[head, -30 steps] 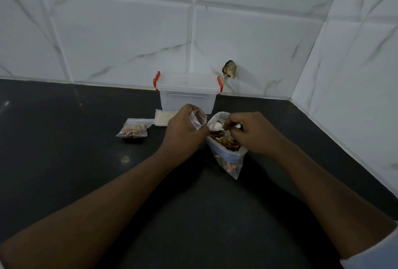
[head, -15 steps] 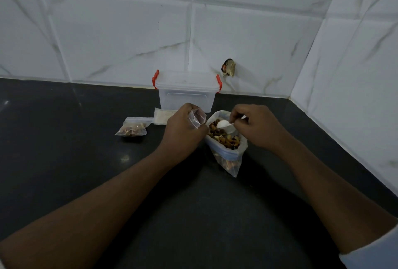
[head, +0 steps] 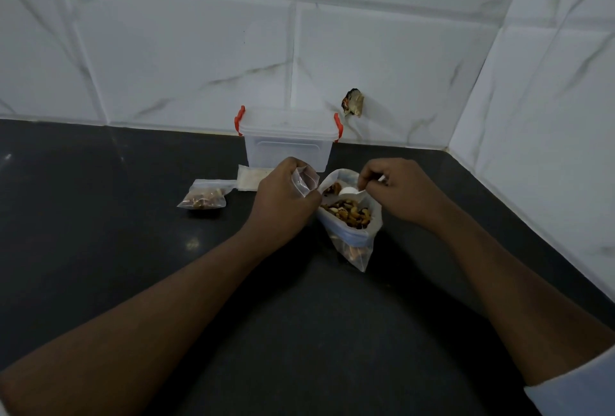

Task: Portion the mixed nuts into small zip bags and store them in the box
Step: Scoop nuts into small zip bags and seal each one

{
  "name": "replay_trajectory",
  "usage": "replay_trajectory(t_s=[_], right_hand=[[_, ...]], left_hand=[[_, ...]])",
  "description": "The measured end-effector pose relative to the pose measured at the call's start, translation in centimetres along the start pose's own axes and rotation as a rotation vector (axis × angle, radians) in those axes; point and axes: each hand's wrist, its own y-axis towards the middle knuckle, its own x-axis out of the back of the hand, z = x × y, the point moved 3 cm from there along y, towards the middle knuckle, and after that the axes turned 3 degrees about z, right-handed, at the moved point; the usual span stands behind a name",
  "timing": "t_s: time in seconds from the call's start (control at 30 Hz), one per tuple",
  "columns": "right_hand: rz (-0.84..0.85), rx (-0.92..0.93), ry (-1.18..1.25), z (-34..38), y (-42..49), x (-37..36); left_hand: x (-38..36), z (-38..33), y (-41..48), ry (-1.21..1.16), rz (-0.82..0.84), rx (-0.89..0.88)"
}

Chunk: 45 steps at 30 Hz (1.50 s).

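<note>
A large clear bag of mixed nuts (head: 349, 216) stands open on the dark counter (head: 100, 232). My right hand (head: 396, 192) pinches the handle of a small white spoon (head: 349, 191) whose bowl hangs over the nuts. Just left of that bag, my left hand (head: 283, 199) grips an empty small zip bag (head: 304, 179) with its mouth up. A filled small zip bag (head: 203, 197) lies further left. The clear plastic box (head: 288, 139) with red latches stands shut against the wall behind my hands.
A flat stack of spare zip bags (head: 253, 177) lies in front of the box, partly behind my left hand. White tiled walls (head: 549, 116) close the counter at the back and right. A brownish object (head: 353, 106) sticks to the back wall.
My right hand has lifted the spoon out of the nuts and drawn back slightly to the right. My left hand and its small bag have stayed put.
</note>
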Motion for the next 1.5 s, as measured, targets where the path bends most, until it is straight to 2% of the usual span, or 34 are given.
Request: replay_trajectory(t_s=[0.13, 0.33, 0.57, 0.7, 0.9, 1.0, 1.13, 1.23, 1.37, 1.5], right_hand=[[-0.061, -0.086, 0.12, -0.6, 0.1, 0.5], [-0.052, -0.321, 0.532, -1.4, -0.2, -0.4], [-0.096, -0.505, 0.775, -2.7, -0.2, -0.5], [-0.137, -0.487, 0.881, -2.7, -0.3, 0.3], [-0.055, -0.258, 1.282, 0.9, -0.8, 0.7], [-0.045, -0.162, 1.204, 2.5, -1.1, 0.2], [-0.031, 0.014, 0.841, 3.4, -1.4, -0.2], [-0.031, 0.109, 0.66, 3.5, -1.5, -0.1], [-0.034, 0.154, 0.619, 3.4, -1.4, 0.3], [-0.174, 0.129, 0.554, 2.7, -1.3, 1.4]], left_hand=[[0.0, 0.0, 0.0, 0.0, 0.002, -0.004], [-0.1, 0.1, 0.1, 0.005, 0.017, 0.005], [-0.1, 0.3, 0.0, -0.021, 0.032, -0.011], [-0.3, 0.2, 0.0, -0.016, 0.069, -0.007], [-0.2, -0.1, -0.2, -0.025, 0.089, -0.033], [-0.2, -0.1, -0.3, -0.022, 0.085, -0.044], [-0.1, 0.0, -0.3, -0.065, 0.076, -0.044], [-0.1, 0.1, -0.2, -0.095, 0.064, -0.016], [-0.2, 0.2, -0.2, -0.068, 0.063, -0.019], [-0.1, 0.4, 0.0, -0.055, 0.074, -0.013]])
